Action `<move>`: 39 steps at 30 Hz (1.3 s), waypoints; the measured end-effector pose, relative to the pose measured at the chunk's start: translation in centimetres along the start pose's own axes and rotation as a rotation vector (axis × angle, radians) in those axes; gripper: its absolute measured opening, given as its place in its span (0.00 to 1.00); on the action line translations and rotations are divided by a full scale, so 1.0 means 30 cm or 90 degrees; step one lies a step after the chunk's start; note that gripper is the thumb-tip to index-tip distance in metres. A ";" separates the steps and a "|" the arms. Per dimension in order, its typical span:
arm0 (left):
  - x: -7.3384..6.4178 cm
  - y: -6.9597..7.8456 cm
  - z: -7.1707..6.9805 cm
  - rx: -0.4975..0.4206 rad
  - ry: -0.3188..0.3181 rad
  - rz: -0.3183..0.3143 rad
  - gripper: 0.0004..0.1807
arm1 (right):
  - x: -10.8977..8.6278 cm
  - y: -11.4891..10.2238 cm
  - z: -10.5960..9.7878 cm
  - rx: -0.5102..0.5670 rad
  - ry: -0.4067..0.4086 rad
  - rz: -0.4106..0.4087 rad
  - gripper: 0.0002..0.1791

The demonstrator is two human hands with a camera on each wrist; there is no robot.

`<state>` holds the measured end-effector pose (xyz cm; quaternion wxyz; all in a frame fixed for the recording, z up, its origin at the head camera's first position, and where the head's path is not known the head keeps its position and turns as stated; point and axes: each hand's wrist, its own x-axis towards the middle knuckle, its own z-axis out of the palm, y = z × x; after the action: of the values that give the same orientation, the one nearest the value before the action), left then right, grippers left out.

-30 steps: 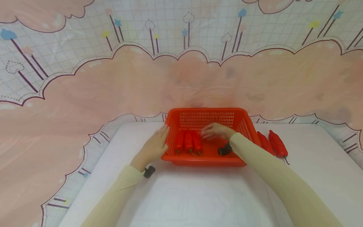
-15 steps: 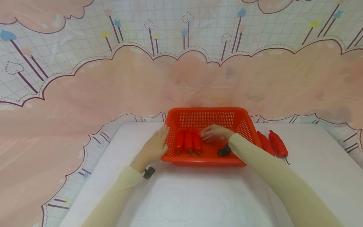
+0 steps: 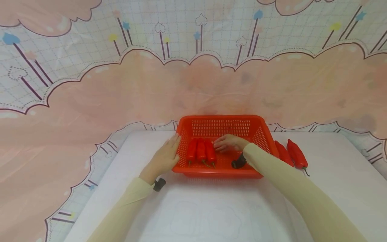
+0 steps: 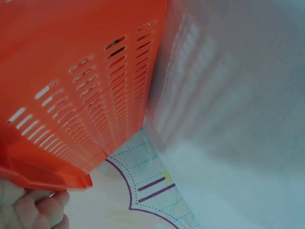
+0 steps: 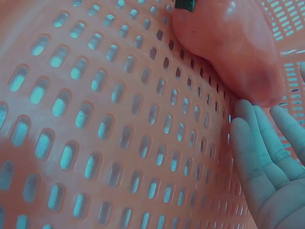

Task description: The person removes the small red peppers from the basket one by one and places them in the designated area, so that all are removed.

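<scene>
Inside a red plastic basket [image 3: 217, 173], three red chili peppers [image 3: 201, 151] lie side by side at the left. My left hand [image 3: 164, 157] rests at the basket's left rim with its fingers extended; in the left wrist view its fingertips [image 4: 52, 206] show beneath the rim. My right hand [image 3: 231, 142] reaches into the basket, just right of the rightmost pepper. In the right wrist view, its nearly straight fingers [image 5: 245, 143] are at the tip of a pepper [image 5: 228, 43], and it grips nothing. Whether they touch it is hard to tell.
Two more red peppers [image 3: 297, 154] lie on the white table [image 3: 211, 208] right of the basket, one partly hidden behind its rim. A patterned cloth backdrop [image 3: 193, 87] rises behind the table. Small black cameras [image 3: 159, 184] sit on the wrists.
My right hand has shifted very slightly left and down within the basket, toward the rightmost pepper. The left hand, basket and peppers stay in place.
</scene>
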<state>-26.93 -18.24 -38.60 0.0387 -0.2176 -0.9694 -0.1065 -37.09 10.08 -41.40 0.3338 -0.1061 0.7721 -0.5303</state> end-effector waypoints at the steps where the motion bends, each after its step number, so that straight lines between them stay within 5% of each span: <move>1: 0.001 -0.001 0.002 0.000 0.001 0.001 0.37 | 0.002 0.002 -0.001 0.005 -0.002 0.001 0.25; 14: 0.001 0.001 0.005 -0.004 0.005 0.006 0.37 | -0.006 -0.002 -0.013 0.042 -0.026 0.001 0.24; 28: 0.002 0.001 0.000 -0.005 0.004 0.003 0.37 | -0.017 -0.008 -0.016 0.114 -0.051 0.057 0.25; 39: 0.005 -0.005 0.002 -0.004 0.005 0.007 0.37 | -0.021 -0.005 -0.016 0.103 -0.063 0.032 0.25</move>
<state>-27.13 -18.29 -38.66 0.0421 -0.2228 -0.9677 -0.1102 -36.94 10.70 -40.89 0.3922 -0.0855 0.7117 -0.5765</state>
